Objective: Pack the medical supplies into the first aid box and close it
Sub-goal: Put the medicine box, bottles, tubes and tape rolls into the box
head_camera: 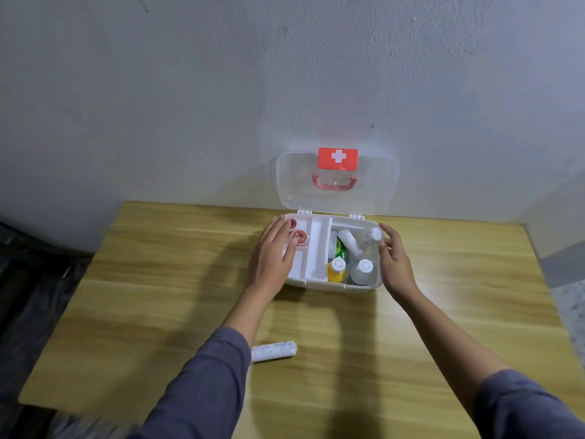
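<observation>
Our right hand [392, 258] curls at a white roll [372, 236] propped at the right rim of the first aid box [332, 285]; whether it pinches, we cannot tell. Our left hand [273, 248] rests flat on the tray [313, 248]. Next, probably: the bandage roll [273, 351] near the front edge of the table [158, 280], then the lid [373, 185].

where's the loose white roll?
Head view: the white roll lies on the wooden table, near side, beside the left sleeve, apart from the open first aid box.

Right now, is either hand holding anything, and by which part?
Right hand pinches the white speckled bandage roll by its upper end. Left hand lies flat on the white plastic tray insert, gripping nothing.
</observation>
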